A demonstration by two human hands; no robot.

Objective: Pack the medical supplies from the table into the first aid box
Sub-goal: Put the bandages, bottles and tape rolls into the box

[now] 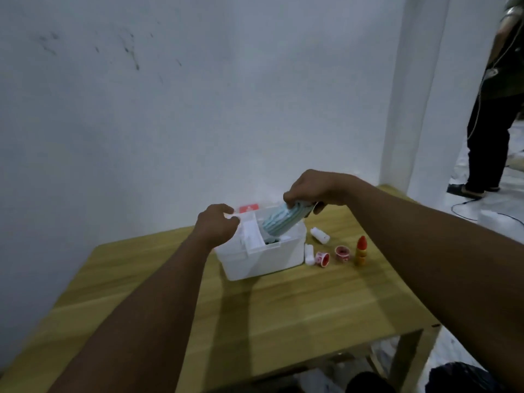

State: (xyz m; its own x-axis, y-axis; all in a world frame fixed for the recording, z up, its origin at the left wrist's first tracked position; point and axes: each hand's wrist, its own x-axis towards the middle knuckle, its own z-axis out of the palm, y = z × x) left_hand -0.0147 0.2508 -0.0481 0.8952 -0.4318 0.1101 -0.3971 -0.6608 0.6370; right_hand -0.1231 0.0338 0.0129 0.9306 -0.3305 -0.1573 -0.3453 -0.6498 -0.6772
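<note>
The wall is white and fills the view from 9 to 1 o'clock. The table is wooden and stands against it. A second person stands on the floor at 2 o'clock, well apart from the table.

The box is white and sits near the table's centre with its lid raised at the 12 o'clock side. A red label shows on the lid.

The left hand is at the box's 10 o'clock corner. Its fingers are curled round a white edge of the box there. Whether that edge belongs to the lid or to an inner tray cannot be told.

The right hand is above the box's 1 o'clock corner. It grips the upper end of the masks, a pale blue stack. The stack is tilted, and its lower end is inside the box.

Five items remain on the table at the box's 3 o'clock side:
- Red bottle: upright, farthest from the box.
- Far bottle: white, lying down, near the box's 2 o'clock corner.
- Near bottle: white, just beside the box wall.
- Left roll: red and white, touching or just beside the near bottle.
- Right roll: red and white, between the left roll and the red bottle.
</note>
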